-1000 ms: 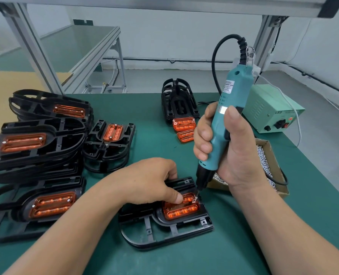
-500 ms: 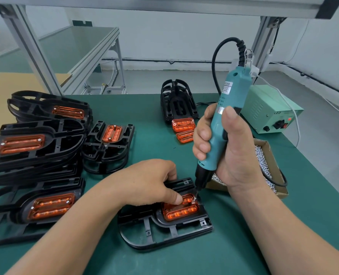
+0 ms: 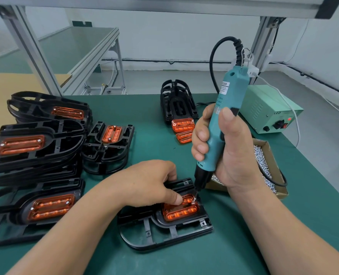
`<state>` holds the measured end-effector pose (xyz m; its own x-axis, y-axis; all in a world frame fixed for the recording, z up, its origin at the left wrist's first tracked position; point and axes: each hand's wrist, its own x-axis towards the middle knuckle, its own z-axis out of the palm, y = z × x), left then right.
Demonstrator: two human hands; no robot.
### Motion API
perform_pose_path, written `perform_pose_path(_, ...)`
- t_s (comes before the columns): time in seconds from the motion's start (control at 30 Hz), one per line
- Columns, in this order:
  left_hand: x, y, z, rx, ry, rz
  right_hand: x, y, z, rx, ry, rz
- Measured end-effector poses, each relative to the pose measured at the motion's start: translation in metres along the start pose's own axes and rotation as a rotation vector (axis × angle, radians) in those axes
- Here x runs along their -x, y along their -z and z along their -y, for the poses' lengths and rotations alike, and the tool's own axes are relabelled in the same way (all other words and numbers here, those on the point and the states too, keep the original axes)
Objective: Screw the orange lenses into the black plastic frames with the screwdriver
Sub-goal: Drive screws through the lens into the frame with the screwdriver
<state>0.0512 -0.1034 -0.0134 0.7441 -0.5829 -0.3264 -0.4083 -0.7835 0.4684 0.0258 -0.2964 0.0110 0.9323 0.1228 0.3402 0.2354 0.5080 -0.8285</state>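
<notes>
A black plastic frame (image 3: 164, 233) lies on the green mat in front of me with an orange lens (image 3: 181, 212) seated in it. My left hand (image 3: 150, 183) rests on the frame, thumb and curled fingers pressing on the lens's upper left part. My right hand (image 3: 230, 153) grips the teal electric screwdriver (image 3: 222, 124) almost upright. Its black tip sits on a silver screw (image 3: 194, 199) at the lens's top right corner.
Stacked frames with fitted lenses (image 3: 35, 147) fill the left side. Empty frames (image 3: 176, 102) and loose orange lenses (image 3: 183, 129) lie at the back centre. A cardboard box of screws (image 3: 267, 167) sits right of my hand, a green power supply (image 3: 267, 112) behind it.
The screwdriver and my right hand have shifted very slightly; its tip stays on the same screw. My left hand keeps the same hold on the lens.
</notes>
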Motion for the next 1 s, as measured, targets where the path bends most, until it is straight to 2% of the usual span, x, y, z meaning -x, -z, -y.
perform_pose_path(0.73,-0.0021,-0.0004,0.0026,-0.013,-0.020,-0.001,0.0008,-0.0011,0.0000,0.031,0.018,-0.046)
perform_pose_path(1.0,-0.0012,-0.0010,0.0028,0.012,-0.010,-0.001,0.0055,-0.0082,0.0018,0.051,0.036,0.024)
